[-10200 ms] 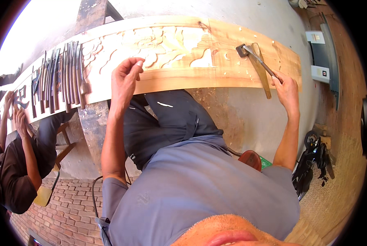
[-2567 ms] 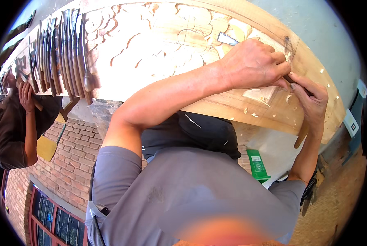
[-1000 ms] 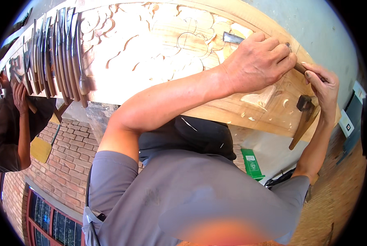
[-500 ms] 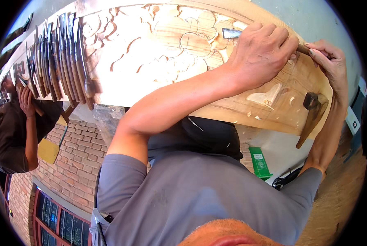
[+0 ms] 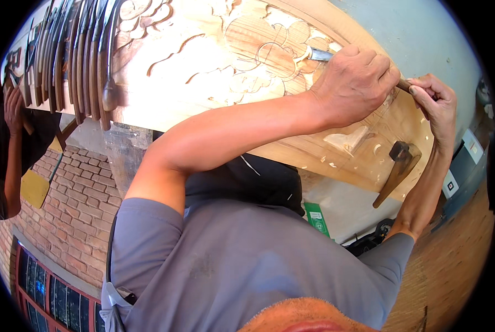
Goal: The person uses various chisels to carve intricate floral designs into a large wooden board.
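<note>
Since ten seconds ago, the left hand (image 5: 361,77) has moved rightward along the long, pale wooden board (image 5: 300,152), and its curled fingers now wrap the shaft of one flat-bladed steel chisel (image 5: 320,55) with a round brown handle. The right hand (image 5: 436,98) pinches that handle's end between thumb and fingers, so two hands are on one tool. The blade points left, over the carved floral part, beside one drawn circle; I cannot tell whether its edge touches wood. One mallet (image 5: 392,180) with a dark block head and a brown wooden handle lies near the board's right end, several pale shavings (image 5: 377,149) near it. At left, more than ten slim brown-handled carving tools (image 5: 94,88) lie side by side, overlapping too much for an exact count
</note>
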Demonstrator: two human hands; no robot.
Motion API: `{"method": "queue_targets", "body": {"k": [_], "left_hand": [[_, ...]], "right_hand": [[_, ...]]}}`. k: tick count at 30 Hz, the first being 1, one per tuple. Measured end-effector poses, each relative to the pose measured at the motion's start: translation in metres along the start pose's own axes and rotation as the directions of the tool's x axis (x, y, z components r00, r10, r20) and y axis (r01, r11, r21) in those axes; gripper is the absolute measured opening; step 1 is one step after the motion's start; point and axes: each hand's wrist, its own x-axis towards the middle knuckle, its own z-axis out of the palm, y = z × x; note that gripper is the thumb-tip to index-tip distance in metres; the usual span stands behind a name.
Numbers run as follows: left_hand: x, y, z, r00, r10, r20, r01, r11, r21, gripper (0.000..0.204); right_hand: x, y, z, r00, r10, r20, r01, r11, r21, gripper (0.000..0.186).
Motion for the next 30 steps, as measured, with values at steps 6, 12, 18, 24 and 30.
{"method": "queue_targets", "body": {"k": [6, 12, 18, 24, 30], "left_hand": [[0.002, 0.007, -0.002, 0.990, 0.134, -0.049, -0.136, 0.990, -0.037, 0.031], [0.004, 0.003, 0.001, 0.996, 0.092, 0.019, -0.090, 0.993, -0.071, 0.040], [0.005, 0.001, 0.001, 0.997, 0.073, 0.033, -0.070, 0.993, -0.093, 0.050], [0.005, 0.000, 0.002, 0.997, 0.074, -0.012, -0.075, 0.995, -0.070, 0.049], [0.007, 0.002, 0.000, 0.998, 0.064, -0.006, -0.064, 0.993, -0.103, 0.054]], "right_hand": [[-0.028, 0.018, -0.010, 0.989, -0.088, -0.119, 0.096, 0.993, 0.070, 0.013], [-0.014, 0.025, -0.017, 0.996, 0.010, -0.089, -0.010, 1.000, -0.009, 0.014], [-0.001, 0.028, -0.021, 0.998, 0.010, -0.066, -0.009, 1.000, 0.014, 0.016], [0.009, 0.021, -0.022, 0.999, -0.038, -0.001, 0.038, 0.999, -0.004, 0.016], [0.016, 0.018, -0.035, 0.996, -0.076, 0.055, 0.082, 0.991, -0.106, 0.019]]}}
